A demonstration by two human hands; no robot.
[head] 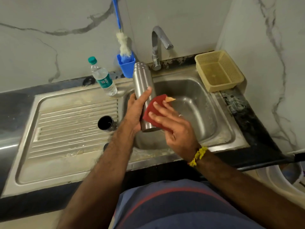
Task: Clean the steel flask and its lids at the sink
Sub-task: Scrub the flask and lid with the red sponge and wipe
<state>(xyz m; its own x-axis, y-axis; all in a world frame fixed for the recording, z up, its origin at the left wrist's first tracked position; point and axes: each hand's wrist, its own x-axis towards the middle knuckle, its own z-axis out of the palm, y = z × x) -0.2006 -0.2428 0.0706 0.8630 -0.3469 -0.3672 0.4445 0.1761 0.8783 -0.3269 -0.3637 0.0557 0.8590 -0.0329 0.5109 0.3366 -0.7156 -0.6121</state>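
- flask [143, 85] was held over the sink [194, 90], tilted, neck pointing away from the person and base toward them; it looked closed at the top, though the cap could not be told for sure.
- left hand [137, 111] was wrapped around the flask's lower half, thumb up along the steel, gripping it firmly from the left.
- right hand [171, 123] pressed a red scrub pad [155, 104] flat against the flask's right side, fingers spread over the pad, so it was grasping the pad against the steel; a ring and a yellow wrist thread showed on that arm.
- judged stage: outside of the flask being scrubbed; no suds or running water could be seen, and the tap [158, 42] beyond both hands appeared off.
- a dark lid [105, 123] stood on the drainboard [66, 126] just left of the left wrist, apart from the hands, seemingly not yet washed, though that could not be told for certain.
- likely left to do: the flask's inside, the lids, and rinsing.
- a bottle brush [123, 45] stood in a blue holder [126, 65] beyond the left hand, near the flask's neck; a water bottle [103, 77] stood further left.
- a basket [217, 70] sat beyond the right hand, well apart.
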